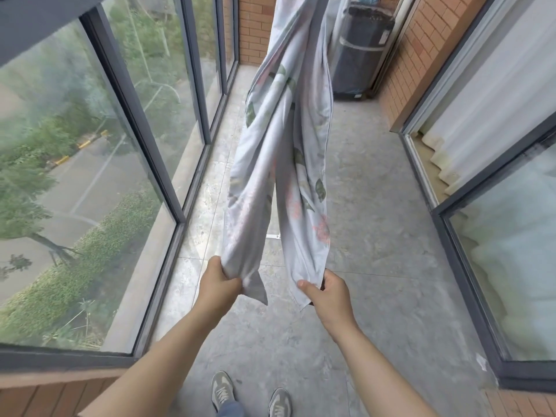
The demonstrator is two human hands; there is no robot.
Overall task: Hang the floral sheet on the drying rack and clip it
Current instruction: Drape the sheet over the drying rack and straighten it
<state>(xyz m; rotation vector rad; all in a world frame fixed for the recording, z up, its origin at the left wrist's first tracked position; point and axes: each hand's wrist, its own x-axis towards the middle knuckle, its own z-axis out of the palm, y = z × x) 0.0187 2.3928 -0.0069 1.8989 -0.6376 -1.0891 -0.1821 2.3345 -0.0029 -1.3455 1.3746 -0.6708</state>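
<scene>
The floral sheet [288, 130], pale grey with green leaves and pink flowers, hangs down from above the top of the view in two twisted folds. My left hand [218, 284] grips the lower end of the left fold. My right hand [326, 291] pinches the lower corner of the right fold. Both arms reach forward at about waist height. The drying rack's top bars are out of view; only a small white piece of frame [273, 235] shows on the floor behind the sheet. No clips are visible.
I stand on a narrow balcony with a grey stone floor [376, 236]. Tall glass windows [90, 145] run along the left, sliding glass doors [496, 221] along the right. A dark cylindrical appliance [359, 52] stands at the far end by a brick wall [421, 49].
</scene>
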